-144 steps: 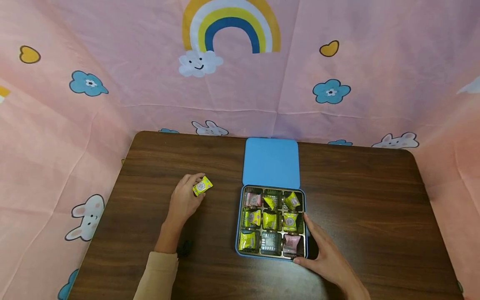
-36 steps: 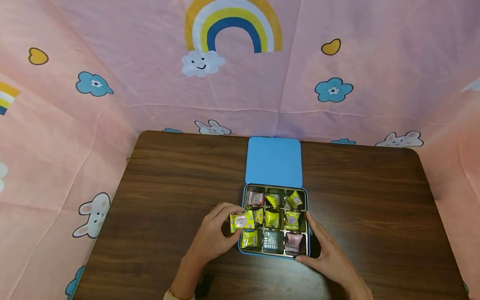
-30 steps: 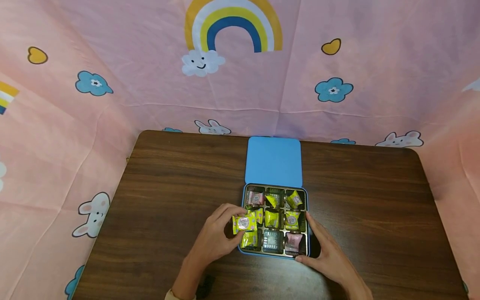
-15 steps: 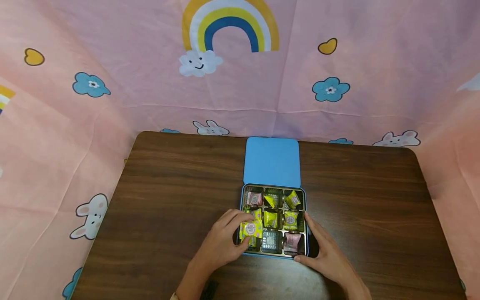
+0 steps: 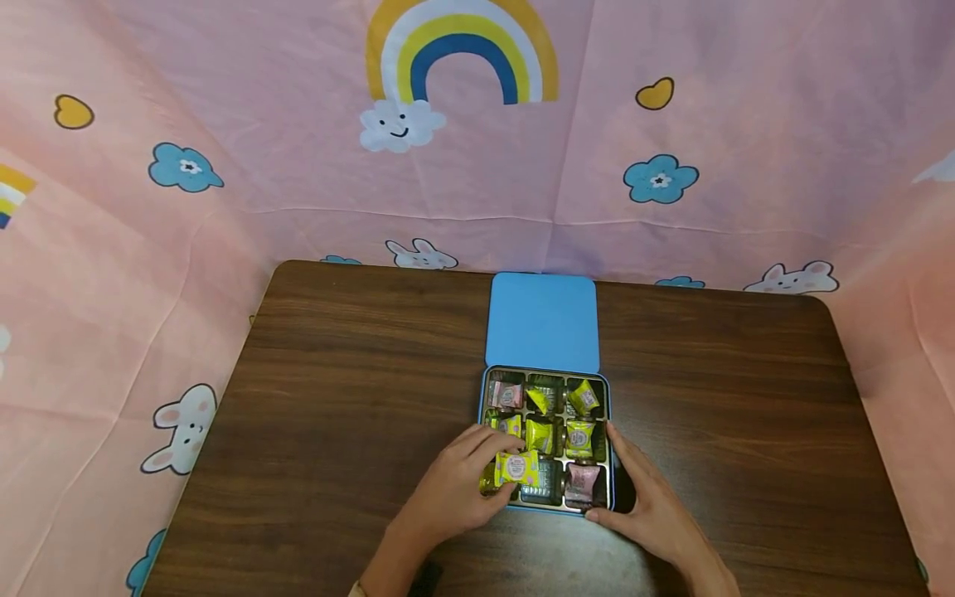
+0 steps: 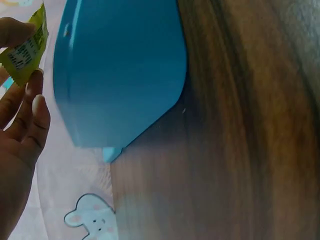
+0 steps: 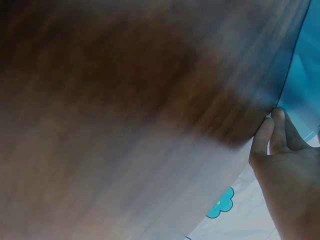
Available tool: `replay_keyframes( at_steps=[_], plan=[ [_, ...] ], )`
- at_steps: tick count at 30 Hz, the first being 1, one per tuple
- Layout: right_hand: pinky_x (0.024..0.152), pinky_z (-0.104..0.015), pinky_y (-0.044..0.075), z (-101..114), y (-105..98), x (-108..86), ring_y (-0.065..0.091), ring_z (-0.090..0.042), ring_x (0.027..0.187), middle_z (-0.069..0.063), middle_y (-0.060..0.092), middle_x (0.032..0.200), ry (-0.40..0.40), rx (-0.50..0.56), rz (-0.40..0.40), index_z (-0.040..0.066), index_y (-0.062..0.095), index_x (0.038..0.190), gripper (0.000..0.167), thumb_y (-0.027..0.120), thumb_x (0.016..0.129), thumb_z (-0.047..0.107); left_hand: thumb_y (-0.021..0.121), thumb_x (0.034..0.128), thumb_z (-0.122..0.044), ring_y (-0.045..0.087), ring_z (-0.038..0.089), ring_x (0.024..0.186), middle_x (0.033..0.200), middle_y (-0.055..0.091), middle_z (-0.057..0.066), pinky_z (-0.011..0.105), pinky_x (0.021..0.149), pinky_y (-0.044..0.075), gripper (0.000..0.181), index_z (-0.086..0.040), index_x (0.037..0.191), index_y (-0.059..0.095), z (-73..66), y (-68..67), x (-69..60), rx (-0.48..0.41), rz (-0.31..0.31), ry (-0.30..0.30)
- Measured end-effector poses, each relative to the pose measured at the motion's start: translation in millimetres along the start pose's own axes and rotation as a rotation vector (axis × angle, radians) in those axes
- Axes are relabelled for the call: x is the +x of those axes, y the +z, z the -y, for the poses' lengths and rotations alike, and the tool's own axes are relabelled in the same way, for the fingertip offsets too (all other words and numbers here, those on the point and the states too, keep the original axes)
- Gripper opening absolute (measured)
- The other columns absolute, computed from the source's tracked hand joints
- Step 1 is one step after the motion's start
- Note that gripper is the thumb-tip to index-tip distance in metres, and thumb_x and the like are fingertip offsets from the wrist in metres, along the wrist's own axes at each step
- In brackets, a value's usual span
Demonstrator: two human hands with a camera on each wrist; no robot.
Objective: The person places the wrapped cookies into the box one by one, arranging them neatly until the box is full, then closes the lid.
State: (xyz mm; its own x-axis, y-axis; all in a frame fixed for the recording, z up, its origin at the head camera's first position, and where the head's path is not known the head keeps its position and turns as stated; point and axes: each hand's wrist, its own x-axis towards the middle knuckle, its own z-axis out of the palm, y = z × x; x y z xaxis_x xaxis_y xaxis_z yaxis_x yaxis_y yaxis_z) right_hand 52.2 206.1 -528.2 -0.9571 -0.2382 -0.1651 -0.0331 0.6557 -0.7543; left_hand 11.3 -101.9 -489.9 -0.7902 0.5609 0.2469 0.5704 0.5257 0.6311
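Note:
In the head view my left hand (image 5: pixel 462 485) pinches a yellow wrapped candy (image 5: pixel 516 468) between thumb and fingers. It hangs over the front row of a blue tin (image 5: pixel 545 508), between the left and middle compartments. The left wrist view shows the same candy (image 6: pixel 25 55) at those fingertips. Several yellow candies and a pink one sit in other compartments; the front-left one is mostly covered by my hand. My right hand (image 5: pixel 652 506) rests against the tin's right side, its thumb at the front right corner. In the right wrist view its fingers (image 7: pixel 277 130) touch the blue side, fairly straight.
The tin's blue lid (image 5: pixel 543 322) lies folded back toward the rear edge of the brown wooden table (image 5: pixel 358 348). A pink patterned cloth (image 5: pixel 492 182) hangs behind the table and along both sides. A small dark object (image 5: pixel 427 579) shows beside my left wrist.
My left hand has carried the yellow candy from the table's left side to over the tin, then rightward and nearer along its front row. My right hand has stayed at the tin.

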Motion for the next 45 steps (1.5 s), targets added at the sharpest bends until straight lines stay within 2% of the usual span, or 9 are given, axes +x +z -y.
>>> replay_keyframes(
  at_steps=[5, 14, 19, 24, 29, 34, 40, 45],
  plan=[
    [0.099, -0.072, 0.033, 0, 0, 0.3, 0.033, -0.043, 0.141, -0.012, 0.028, 0.161, 0.012, 0.002, -0.001, 0.036, 0.012, 0.16, 0.118, 0.083, 0.069, 0.06, 0.083, 0.0802, -0.025, 0.056, 0.007, 0.106, 0.116, 0.062, -0.012, 0.032, 0.092, 0.049, 0.051, -0.023, 0.127, 0.063, -0.8, 7.2, 2.9, 0.056, 0.026, 0.045],
    [0.099, -0.072, 0.033, 1, 0, 0.0, 0.033, -0.044, 0.141, -0.013, 0.028, 0.16, 0.013, 0.027, 0.004, 0.036, 0.013, 0.16, 0.119, 0.085, 0.069, 0.058, 0.084, 0.0781, -0.028, 0.056, 0.008, 0.104, 0.114, 0.064, -0.013, 0.033, 0.092, 0.048, 0.052, -0.023, 0.125, 0.064, -1.0, 11.4, 2.4, 0.09, 0.008, 0.058],
    [0.099, -0.073, 0.032, 1, -1, 0.3, 0.033, -0.044, 0.14, -0.015, 0.029, 0.16, 0.013, 0.02, 0.003, 0.036, 0.013, 0.16, 0.119, 0.085, 0.068, 0.058, 0.086, 0.0768, -0.031, 0.055, 0.008, 0.106, 0.114, 0.064, -0.014, 0.032, 0.095, 0.045, 0.053, -0.023, 0.125, 0.065, -0.4, 11.9, 4.9, 0.089, 0.023, 0.07],
    [0.099, -0.072, 0.033, 1, -1, -0.3, 0.033, -0.043, 0.14, -0.014, 0.03, 0.16, -0.01, 0.008, 0.001, 0.035, 0.013, 0.16, 0.118, 0.085, 0.069, 0.058, 0.085, 0.0769, -0.039, 0.053, 0.008, 0.111, 0.119, 0.063, -0.013, 0.034, 0.097, 0.044, 0.059, -0.024, 0.129, 0.064, 0.4, 12.1, 5.7, 0.097, 0.035, 0.059],
    [0.099, -0.072, 0.033, 1, -1, -0.3, 0.033, -0.043, 0.141, -0.014, 0.029, 0.16, -0.008, 0.009, 0.004, 0.035, 0.013, 0.16, 0.117, 0.084, 0.07, 0.058, 0.084, 0.0788, -0.04, 0.053, 0.007, 0.112, 0.121, 0.062, -0.015, 0.033, 0.094, 0.045, 0.057, -0.026, 0.13, 0.063, 1.7, 10.7, 5.0, 0.092, 0.042, 0.036],
    [0.099, -0.072, 0.032, 2, -1, -0.2, 0.032, -0.043, 0.141, -0.014, 0.029, 0.16, -0.006, 0.011, 0.002, 0.035, 0.013, 0.16, 0.117, 0.085, 0.07, 0.057, 0.084, 0.0778, -0.042, 0.053, 0.007, 0.111, 0.121, 0.062, -0.015, 0.037, 0.093, 0.046, 0.059, -0.028, 0.13, 0.063, 3.0, 10.9, 3.8, 0.1, 0.026, 0.033],
    [0.099, -0.073, 0.032, 1, -1, -1.1, 0.031, -0.043, 0.141, -0.014, 0.028, 0.16, -0.01, -0.007, 0.0, 0.034, 0.013, 0.16, 0.117, 0.084, 0.071, 0.057, 0.084, 0.0766, -0.046, 0.05, 0.007, 0.116, 0.124, 0.06, -0.015, 0.042, 0.101, 0.044, 0.062, -0.029, 0.132, 0.062, 5.6, 10.8, 4.2, 0.095, 0.005, 0.019],
    [0.1, -0.075, 0.029, 2, -4, 0.3, 0.027, -0.046, 0.142, -0.018, 0.024, 0.161, -0.018, -0.003, 0.018, 0.031, 0.009, 0.161, 0.12, 0.086, 0.072, 0.05, 0.087, 0.0735, -0.046, 0.048, 0.016, 0.127, 0.133, 0.058, -0.007, 0.04, 0.108, 0.038, 0.068, -0.021, 0.132, 0.062, 12.4, 9.3, 5.5, 0.074, -0.043, 0.068]
  ],
)
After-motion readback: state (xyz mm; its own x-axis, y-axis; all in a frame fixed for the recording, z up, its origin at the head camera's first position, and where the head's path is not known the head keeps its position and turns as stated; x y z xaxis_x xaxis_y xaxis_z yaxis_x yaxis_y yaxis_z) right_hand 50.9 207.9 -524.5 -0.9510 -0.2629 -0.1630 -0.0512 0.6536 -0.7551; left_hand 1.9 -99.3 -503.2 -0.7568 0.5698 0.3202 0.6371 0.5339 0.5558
